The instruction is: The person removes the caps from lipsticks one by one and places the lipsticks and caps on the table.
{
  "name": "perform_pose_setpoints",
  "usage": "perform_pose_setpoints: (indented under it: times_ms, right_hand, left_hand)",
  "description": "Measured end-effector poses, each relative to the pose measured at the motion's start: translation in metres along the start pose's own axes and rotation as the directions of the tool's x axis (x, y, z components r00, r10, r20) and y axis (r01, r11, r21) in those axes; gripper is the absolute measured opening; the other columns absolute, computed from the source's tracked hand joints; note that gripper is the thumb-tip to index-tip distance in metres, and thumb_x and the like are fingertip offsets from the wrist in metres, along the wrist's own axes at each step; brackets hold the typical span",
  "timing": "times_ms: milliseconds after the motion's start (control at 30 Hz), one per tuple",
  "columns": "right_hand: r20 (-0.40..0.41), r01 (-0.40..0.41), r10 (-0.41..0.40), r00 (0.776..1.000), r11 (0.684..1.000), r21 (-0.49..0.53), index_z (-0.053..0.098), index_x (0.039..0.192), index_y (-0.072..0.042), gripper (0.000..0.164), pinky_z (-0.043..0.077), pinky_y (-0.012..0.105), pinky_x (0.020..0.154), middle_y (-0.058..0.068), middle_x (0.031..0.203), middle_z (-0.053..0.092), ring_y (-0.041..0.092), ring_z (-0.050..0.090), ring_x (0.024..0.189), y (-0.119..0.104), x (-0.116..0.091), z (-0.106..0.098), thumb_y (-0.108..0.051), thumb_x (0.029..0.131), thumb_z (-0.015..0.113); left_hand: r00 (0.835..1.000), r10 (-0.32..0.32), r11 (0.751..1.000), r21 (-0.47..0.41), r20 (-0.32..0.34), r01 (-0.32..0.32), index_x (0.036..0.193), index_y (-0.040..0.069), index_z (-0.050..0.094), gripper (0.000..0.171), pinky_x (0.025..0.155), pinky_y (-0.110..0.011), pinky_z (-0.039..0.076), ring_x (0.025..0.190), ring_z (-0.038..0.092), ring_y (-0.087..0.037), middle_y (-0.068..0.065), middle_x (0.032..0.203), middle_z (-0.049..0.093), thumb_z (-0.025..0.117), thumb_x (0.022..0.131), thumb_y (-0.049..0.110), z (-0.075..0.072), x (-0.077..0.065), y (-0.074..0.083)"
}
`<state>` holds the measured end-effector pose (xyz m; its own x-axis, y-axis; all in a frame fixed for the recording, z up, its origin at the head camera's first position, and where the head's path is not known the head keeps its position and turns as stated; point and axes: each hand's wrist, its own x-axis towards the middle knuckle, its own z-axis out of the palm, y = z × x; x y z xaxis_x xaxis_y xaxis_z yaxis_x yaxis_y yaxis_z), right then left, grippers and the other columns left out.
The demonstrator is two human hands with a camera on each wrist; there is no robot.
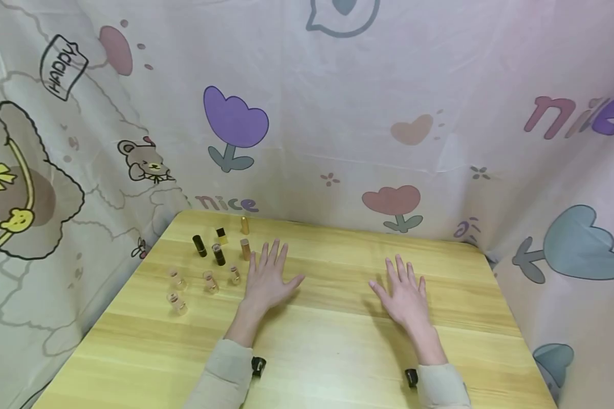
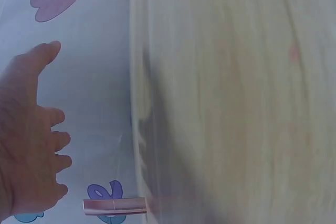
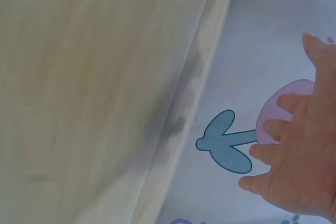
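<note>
fingers of the left hand spread wide above the wooden table; those of the right hand, at its three o'clock, fan out likewise. just beside the left little finger, at ten o'clock, stands a copper lipstick tube; whether they touch, i cannot tell. clear tubes sit around nine o'clock, contents hard to make out. both sleeves are cut off at six o'clock.
</note>
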<state>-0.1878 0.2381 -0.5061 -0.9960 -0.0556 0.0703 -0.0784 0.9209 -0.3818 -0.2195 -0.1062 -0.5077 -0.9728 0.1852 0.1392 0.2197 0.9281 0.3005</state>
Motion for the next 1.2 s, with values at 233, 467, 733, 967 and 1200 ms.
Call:
perform_pose_setpoints:
  times_ms: [233,467,733,967,1200]
  right_hand:
    - [-0.063,0.047,-0.042,0.997,0.996,0.072,0.019,0.167,-0.015,0.084,0.001,0.071,0.125,0.015,0.173,0.010,0.045,0.010,0.157,-0.014,-0.005,0.003,-0.067,0.105,0.040]
    - [-0.104,0.091,-0.074,0.992,0.981,0.169,0.019,0.167,-0.014,0.081,0.002,0.065,0.128,0.011,0.174,0.012,0.039,0.013,0.158,-0.033,-0.009,0.009,-0.061,0.106,0.044]
    - [-0.146,0.135,-0.102,0.984,0.960,0.246,0.021,0.166,-0.014,0.078,0.008,0.060,0.129,0.008,0.173,0.017,0.033,0.019,0.158,-0.051,-0.008,0.014,-0.057,0.106,0.047]
    - [-0.156,0.177,-0.135,0.978,0.939,0.295,0.027,0.164,-0.009,0.077,0.011,0.059,0.129,0.011,0.170,0.025,0.034,0.026,0.156,-0.067,-0.003,0.017,-0.054,0.106,0.050]
    - [-0.116,0.208,-0.177,0.977,0.907,0.366,0.028,0.164,-0.009,0.077,0.021,0.054,0.128,0.011,0.168,0.031,0.037,0.032,0.153,-0.086,0.003,0.022,-0.048,0.105,0.058]
  left_hand:
    - [0.998,-0.008,1.000,-0.015,-0.063,0.007,0.167,0.014,0.013,0.099,0.129,-0.062,0.002,0.160,-0.003,-0.034,-0.009,0.174,0.000,0.045,0.097,0.076,-0.007,-0.006,0.003]
    - [0.977,-0.041,0.997,-0.075,-0.210,0.026,0.167,0.009,0.012,0.105,0.129,-0.062,0.005,0.160,-0.004,-0.033,-0.007,0.174,-0.007,0.052,0.095,0.074,-0.010,-0.015,0.008]
    - [0.905,-0.183,0.965,-0.244,-0.385,0.091,0.167,0.007,0.006,0.101,0.131,-0.050,-0.004,0.160,-0.005,-0.027,-0.002,0.174,-0.010,0.061,0.098,0.058,-0.012,-0.022,0.008]
    - [0.783,-0.309,0.908,-0.413,-0.540,0.074,0.163,0.000,0.022,0.083,0.130,-0.057,0.011,0.158,0.013,-0.038,-0.010,0.174,0.008,0.070,0.097,0.016,-0.002,-0.027,0.000]
    - [0.700,-0.450,0.791,-0.612,-0.555,0.023,0.162,-0.006,0.019,0.080,0.129,-0.053,0.018,0.157,0.016,-0.042,-0.020,0.172,0.013,0.058,0.093,-0.014,0.003,-0.028,-0.008]
